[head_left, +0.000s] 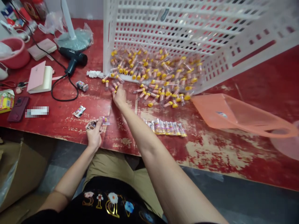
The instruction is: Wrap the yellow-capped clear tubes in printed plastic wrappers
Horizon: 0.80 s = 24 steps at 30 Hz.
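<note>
In the head view, the left hand (94,133) pinched printed wrappers (106,120); the right hand (120,95), its hold unclear, was among yellow-capped tubes (154,74) heaped at the slatted crate (107,37). Careless nudging could have set loose tubes rolling.

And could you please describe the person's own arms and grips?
The left arm and right arm are bare up to black fabric sleeves, seen at the frame's bottom edge. The bare left grip and bare right grip wear no gloves; no bracelet or watch shows. The black top carries gold letters and colourful flowers.
</note>
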Tool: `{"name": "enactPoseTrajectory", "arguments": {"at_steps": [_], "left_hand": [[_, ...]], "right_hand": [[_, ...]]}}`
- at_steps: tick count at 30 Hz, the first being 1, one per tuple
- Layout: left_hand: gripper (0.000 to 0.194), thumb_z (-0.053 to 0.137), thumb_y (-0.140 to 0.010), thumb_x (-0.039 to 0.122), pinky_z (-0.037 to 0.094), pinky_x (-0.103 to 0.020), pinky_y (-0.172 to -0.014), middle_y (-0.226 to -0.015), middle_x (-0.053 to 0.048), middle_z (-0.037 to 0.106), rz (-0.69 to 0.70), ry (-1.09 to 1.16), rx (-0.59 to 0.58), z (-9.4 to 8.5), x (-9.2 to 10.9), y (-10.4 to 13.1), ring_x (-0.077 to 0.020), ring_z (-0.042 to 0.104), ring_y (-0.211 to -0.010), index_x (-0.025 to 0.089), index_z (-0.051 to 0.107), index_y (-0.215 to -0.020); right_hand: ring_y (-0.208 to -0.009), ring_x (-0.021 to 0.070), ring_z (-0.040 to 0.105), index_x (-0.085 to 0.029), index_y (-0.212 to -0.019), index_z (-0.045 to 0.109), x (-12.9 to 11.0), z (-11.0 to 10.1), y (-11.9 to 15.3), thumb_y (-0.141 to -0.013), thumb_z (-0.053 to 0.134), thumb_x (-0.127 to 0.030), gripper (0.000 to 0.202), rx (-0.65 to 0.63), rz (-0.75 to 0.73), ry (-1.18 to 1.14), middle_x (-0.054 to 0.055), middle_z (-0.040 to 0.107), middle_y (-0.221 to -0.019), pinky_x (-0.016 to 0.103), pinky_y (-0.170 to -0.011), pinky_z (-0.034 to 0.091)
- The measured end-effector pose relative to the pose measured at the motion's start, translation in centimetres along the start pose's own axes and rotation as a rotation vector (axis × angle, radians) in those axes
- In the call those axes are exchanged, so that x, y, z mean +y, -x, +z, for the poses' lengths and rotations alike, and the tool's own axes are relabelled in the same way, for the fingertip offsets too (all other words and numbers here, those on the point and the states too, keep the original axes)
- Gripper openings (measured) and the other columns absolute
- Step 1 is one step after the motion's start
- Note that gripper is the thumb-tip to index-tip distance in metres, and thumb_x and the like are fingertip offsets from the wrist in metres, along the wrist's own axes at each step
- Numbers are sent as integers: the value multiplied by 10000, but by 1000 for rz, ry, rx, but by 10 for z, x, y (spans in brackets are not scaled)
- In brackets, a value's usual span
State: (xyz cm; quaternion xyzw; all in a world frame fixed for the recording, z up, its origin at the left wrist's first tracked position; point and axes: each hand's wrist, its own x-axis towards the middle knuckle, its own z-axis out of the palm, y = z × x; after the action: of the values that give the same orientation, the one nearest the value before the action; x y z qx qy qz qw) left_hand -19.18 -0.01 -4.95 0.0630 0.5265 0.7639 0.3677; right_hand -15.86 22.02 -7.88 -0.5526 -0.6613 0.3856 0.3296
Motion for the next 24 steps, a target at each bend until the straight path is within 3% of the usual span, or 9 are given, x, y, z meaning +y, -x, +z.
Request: {"name": "enactPoseTrajectory", "arguments": {"at_steps": [3, 7, 9, 12, 14, 17, 24], "left_hand": [[534, 913, -544, 487, 253, -159, -382, -502, 75, 473, -13, -12, -54, 3, -2, 1, -21, 387, -411, 150, 503, -605], [494, 884, -613, 485, 269, -171, -398, -491, 63, 475, -46, -74, -181, 11, -11, 9, -34, 399, -419, 152, 520, -601], [492, 869, -638, 492, 270, -177, -402, -486, 55, 481, -34, -106, -231, 16, -16, 18, -37, 399, -418, 151, 519, -581], [491, 863, -640, 507, 267, -183, -401, -490, 47, 489, -62, -118, -294, 26, -22, 33, -42, 400, -416, 149, 532, -581], [490, 876, -619, 504, 256, -182, -394, -495, 49, 491, -107, -116, -324, 33, -23, 43, -41, 391, -412, 149, 539, -595], [510, 899, -585, 486, 239, -176, -382, -480, 61, 465, -146, -128, -362, 42, -23, 55, -36, 371, -402, 156, 510, -587], [494, 852, -643, 531, 231, -170, -380, -442, 56, 447, -118, -247, -515, 55, -23, 82, -35, 368, -395, 146, 548, -587]], "right_hand": [[-1024, 225, 653, -159, -1017, 612, 13, -30, 43, -901, 602, -409, 276, -117, 18, -289, 111, 691, -1017, 397, -956, 514], [-878, 171, 694, -230, -1031, 655, 28, -91, 140, -845, 659, -533, 355, -302, 83, -685, 51, 709, -1007, 350, -835, 582], [-863, 154, 694, -259, -1067, 672, 28, -116, 185, -801, 745, -477, 352, -220, 106, -812, 32, 712, -1014, 321, -812, 589], [-889, 151, 690, -266, -1069, 683, 23, -143, 234, -800, 781, -347, 297, 49, 38, -743, 30, 708, -1018, 302, -821, 589], [-949, 164, 683, -260, -1075, 689, 22, -157, 255, -823, 760, -274, 263, 167, -51, -638, 44, 694, -1048, 312, -857, 582], [-1005, 185, 658, -255, -1107, 704, 26, -173, 276, -856, 715, -203, 256, 223, -182, -481, 61, 669, -1056, 345, -895, 560], [-965, 199, 654, -267, -1178, 711, 41, -203, 295, -848, 707, -142, 353, 319, -355, -230, 71, 675, -1044, 376, -844, 566]]}}
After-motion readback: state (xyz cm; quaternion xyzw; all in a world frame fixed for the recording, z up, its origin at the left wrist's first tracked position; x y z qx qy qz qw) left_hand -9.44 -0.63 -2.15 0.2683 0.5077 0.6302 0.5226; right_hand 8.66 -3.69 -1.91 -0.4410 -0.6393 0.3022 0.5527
